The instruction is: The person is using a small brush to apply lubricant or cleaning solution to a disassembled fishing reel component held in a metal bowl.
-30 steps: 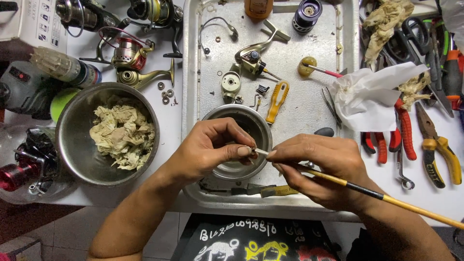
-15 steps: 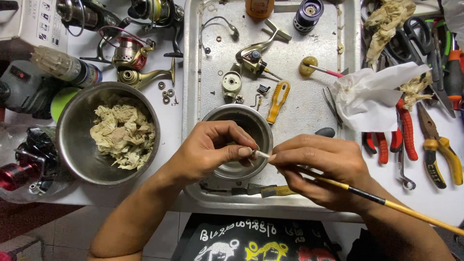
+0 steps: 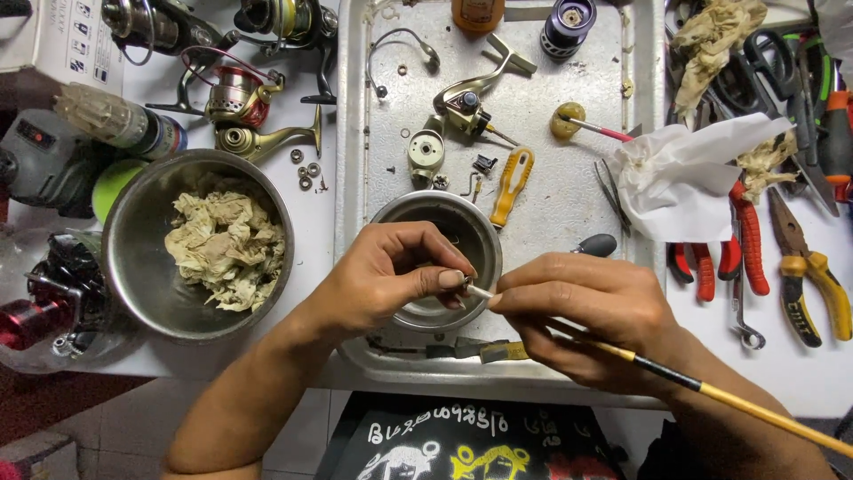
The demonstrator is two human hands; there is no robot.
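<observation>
Nearest of all, a dark printed cloth [image 3: 471, 440] is showing at the bottom edge, cut off by the frame. Just beyond it, the left hand [image 3: 391, 280] is pinching something very small between thumb and fingertips; the piece itself is hidden by the fingers, so what it is cannot be told. The right hand [image 3: 586, 311] is closing around a thin brush [image 3: 711, 391], whose yellow and black handle is running off toward the near right corner, while its pale tip is meeting the left thumb. Both hands are hovering over a small steel bowl [image 3: 480, 236] standing at the near end of a metal tray [image 3: 355, 178]; the hands are covering most of the bowl, so its contents are staying out of sight. A tool lying under the wrists on the tray's near rim is too covered to name.

To the left, on the bench [image 3: 315, 258], a larger steel bowl [image 3: 133, 267] is holding crumpled rags [image 3: 227, 249]. Farther along the tray, a yellow-handled tool [image 3: 513, 182], a gold reel body [image 3: 466, 98] and small loose parts are lying apart. At the right, red-handled pliers [image 3: 746, 240] are lying partly under a white crumpled tissue [image 3: 684, 173], with yellow-handled pliers [image 3: 813, 284] beside them. At the far left, fishing reels [image 3: 240, 98] are crowding together, partly cropped by the top edge.
</observation>
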